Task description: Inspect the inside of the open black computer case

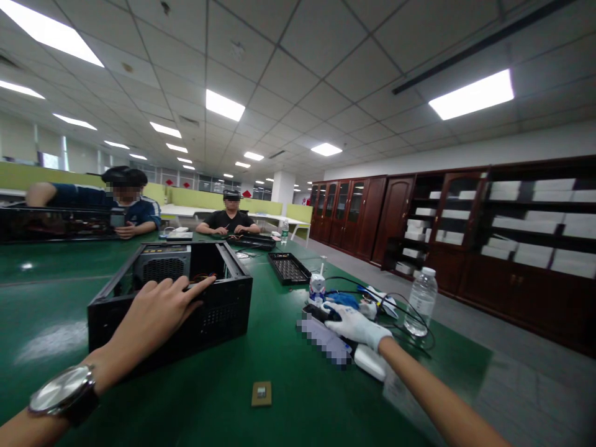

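Note:
A black computer case (228,310) lies on the green table with its upper side uncovered, showing a power supply (165,267) and some coloured wires inside. My left hand (161,304), bare and with a watch on the wrist, rests at the case's near edge, index finger stretched along it. To the right, my right hand (351,324) wears a white glove. Its spread fingers touch a dark object (315,312) whose kind I cannot make out. Beneath it is a blurred-out pale item (326,341). A small square processor (261,394) lies in front of me.
Around my right hand are a white container (317,287), a white rounded item (370,362), black cables (395,292) and a water bottle (421,301). Farther back lies a black tray-like panel (289,269). Two people (230,220) sit across the table with computer parts.

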A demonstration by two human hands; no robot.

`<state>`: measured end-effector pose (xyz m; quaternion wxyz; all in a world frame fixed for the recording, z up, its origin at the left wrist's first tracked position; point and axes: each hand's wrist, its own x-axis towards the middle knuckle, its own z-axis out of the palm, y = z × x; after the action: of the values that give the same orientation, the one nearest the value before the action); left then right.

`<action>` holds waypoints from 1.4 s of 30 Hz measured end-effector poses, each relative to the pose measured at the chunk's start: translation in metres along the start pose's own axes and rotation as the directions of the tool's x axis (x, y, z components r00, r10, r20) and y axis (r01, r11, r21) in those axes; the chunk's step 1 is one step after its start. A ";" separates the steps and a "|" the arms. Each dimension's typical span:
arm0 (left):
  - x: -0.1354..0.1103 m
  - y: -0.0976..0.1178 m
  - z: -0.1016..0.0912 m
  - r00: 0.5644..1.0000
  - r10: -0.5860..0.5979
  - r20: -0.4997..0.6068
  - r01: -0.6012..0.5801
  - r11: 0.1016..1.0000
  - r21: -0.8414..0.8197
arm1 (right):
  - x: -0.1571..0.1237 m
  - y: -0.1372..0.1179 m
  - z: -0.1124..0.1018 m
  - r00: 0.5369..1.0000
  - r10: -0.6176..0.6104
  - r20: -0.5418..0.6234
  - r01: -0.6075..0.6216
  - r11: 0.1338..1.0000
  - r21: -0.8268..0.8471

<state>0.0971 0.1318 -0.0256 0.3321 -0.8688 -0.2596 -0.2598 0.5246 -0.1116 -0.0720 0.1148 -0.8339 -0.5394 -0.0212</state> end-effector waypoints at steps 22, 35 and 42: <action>-0.005 0.011 -0.001 0.997 -0.059 -0.048 0.056 0.997 -0.061 | -0.015 -0.032 -0.005 0.997 0.077 -0.008 -0.077 0.997 0.021; -0.101 0.106 0.005 0.977 0.179 -0.115 -0.211 0.877 -0.431 | -0.079 -0.111 -0.004 0.992 0.076 0.105 -0.097 0.972 0.214; -0.100 0.137 -0.006 0.953 0.286 0.097 -0.129 0.675 -0.727 | -0.076 -0.093 0.034 0.981 -0.108 -0.164 0.149 0.952 0.268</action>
<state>0.1079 0.0113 -0.1454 -0.0306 -0.9746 -0.0702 -0.2104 0.4060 -0.1354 -0.1019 0.2692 -0.7685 -0.5803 -0.0137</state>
